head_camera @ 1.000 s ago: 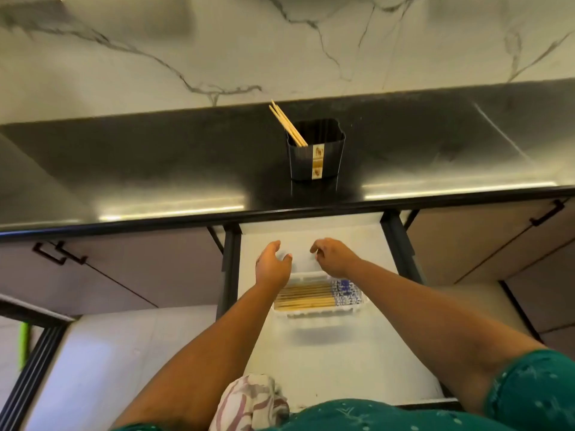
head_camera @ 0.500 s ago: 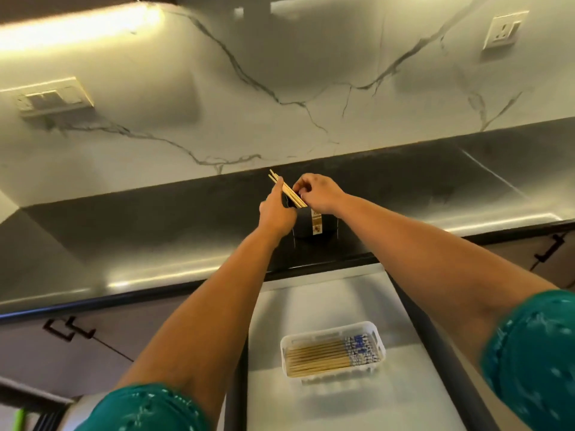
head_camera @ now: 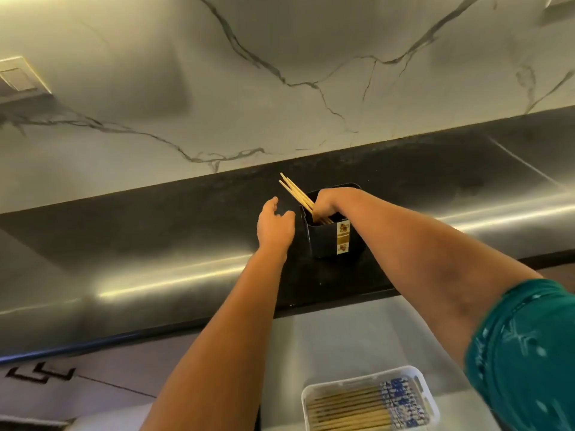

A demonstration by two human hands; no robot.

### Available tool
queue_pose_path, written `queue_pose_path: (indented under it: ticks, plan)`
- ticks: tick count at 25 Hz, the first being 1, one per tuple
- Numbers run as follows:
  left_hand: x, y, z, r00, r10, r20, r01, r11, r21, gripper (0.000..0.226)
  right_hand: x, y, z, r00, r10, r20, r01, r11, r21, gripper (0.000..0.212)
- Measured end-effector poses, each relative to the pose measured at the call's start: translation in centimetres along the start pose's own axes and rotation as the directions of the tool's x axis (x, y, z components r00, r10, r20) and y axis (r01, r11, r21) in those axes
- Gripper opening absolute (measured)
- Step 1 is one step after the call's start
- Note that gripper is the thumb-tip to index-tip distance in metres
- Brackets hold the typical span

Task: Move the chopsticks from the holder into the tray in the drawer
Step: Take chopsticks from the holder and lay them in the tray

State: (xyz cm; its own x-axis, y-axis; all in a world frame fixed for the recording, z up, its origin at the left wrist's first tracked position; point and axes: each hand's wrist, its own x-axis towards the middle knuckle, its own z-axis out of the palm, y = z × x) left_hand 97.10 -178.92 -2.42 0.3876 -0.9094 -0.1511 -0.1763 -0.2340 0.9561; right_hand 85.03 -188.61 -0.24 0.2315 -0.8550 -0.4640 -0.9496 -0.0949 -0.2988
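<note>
Black holder [head_camera: 325, 241] on the countertop [head_camera: 155, 231]: right hand [head_camera: 331, 202] reaches inside, grasping wooden chopsticks [head_camera: 295, 192]; left hand [head_camera: 275, 227] hovers open just left of it.

A dark glossy countertop [head_camera: 155, 244] (streaked with glare) carries one black chopstick holder [head_camera: 326, 241].

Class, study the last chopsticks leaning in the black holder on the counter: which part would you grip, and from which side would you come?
Probably grip the chopsticks on the bare shafts above the holder rim, pinching across the bundle. Come from above, following their up-left lean. The lower ends sit inside, where the right hand is crowded.
</note>
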Motion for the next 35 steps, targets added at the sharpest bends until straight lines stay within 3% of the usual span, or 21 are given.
queue_pose_path:
  ticks: [3, 7, 9, 12, 14, 16, 19, 22, 25, 27, 31, 35]
  plan:
    - [0.9, -0.6, 0.8, 0.999, -0.035, 0.006, 0.035, 0.997, -0.066, 0.048, 2.2, -0.5, 0.9, 0.999, 0.023, 0.023, -0.022, 0.999, -0.048, 0.028]
    - [0.9, -1.5, 0.8, 1.0, -0.001, -0.006, 0.001, 0.997, -0.071, 0.043, 3.1, 0.7, 1.3, 0.991, -0.051, -0.124, 0.041, 0.996, -0.083, 0.03]
    - [0.3, -0.9, 0.4, 0.999, -0.001, -0.035, -0.002, 0.997, -0.079, 0.042, 1.6, 1.2, 0.6, 0.962, -0.135, -0.237, 0.148, 0.988, 0.036, 0.025]
    - [-1.6, 1.3, 0.0, 0.997, 0.036, -0.07, -0.046, 0.988, -0.149, 0.039, -2.8, 0.6, -1.4, 0.816, -0.272, -0.509, 0.384, 0.915, 0.125, 0.014]
    - [-3.7, 3.3, -0.1, 0.995, 0.079, -0.057, -0.091, 0.959, -0.269, 0.035, -6.9, -0.3, -2.9, 0.668, -0.367, -0.647, 0.495, 0.869, 0.018, 0.017]
    - [-6.3, 5.2, -0.5, 0.991, 0.126, -0.041, -0.132, 0.924, -0.359, 0.033, -11.2, -0.6, -4.0, 0.59, -0.433, -0.682, 0.552, 0.832, -0.051, 0.019]
    - [-11.0, 6.4, -1.8, 0.98, 0.2, -0.011, -0.189, 0.906, -0.379, 0.038, -17.8, 0.7, -4.1, 0.67, -0.504, -0.545, 0.594, 0.804, -0.012, 0.007]
    - [-15.6, 6.0, -2.4, 0.931, 0.294, 0.215, -0.188, 0.894, -0.406, 0.031, -23.0, 2.6, -1.9, 0.793, -0.519, -0.32, 0.567, 0.82, 0.075, 0.005]
    - [-19.6, 4.0, -1.2, 0.895, 0.272, 0.354, -0.088, 0.885, -0.457, 0.024, -25.9, 4.5, 1.1, 0.87, -0.48, -0.112, 0.492, 0.837, 0.238, 0.014]
    - [-21.7, 2.3, -0.3, 0.896, 0.205, 0.393, 0.011, 0.876, -0.482, 0.024, -27.0, 5.6, 3.2, 0.889, -0.459, 0.0, 0.433, 0.838, 0.332, 0.009]
    - [-25.1, -0.8, 0.8, 0.904, 0.109, 0.414, 0.129, 0.852, -0.507, 0.024, -28.1, 7.8, 7.2, 0.881, -0.471, 0.046, 0.434, 0.843, 0.316, 0.006]
    - [-27.7, -2.5, 2.9, 0.939, -0.026, 0.343, 0.267, 0.686, -0.677, 0.022, -28.9, 10.1, 10.4, 0.883, -0.462, -0.084, 0.461, 0.818, 0.344, 0.01]
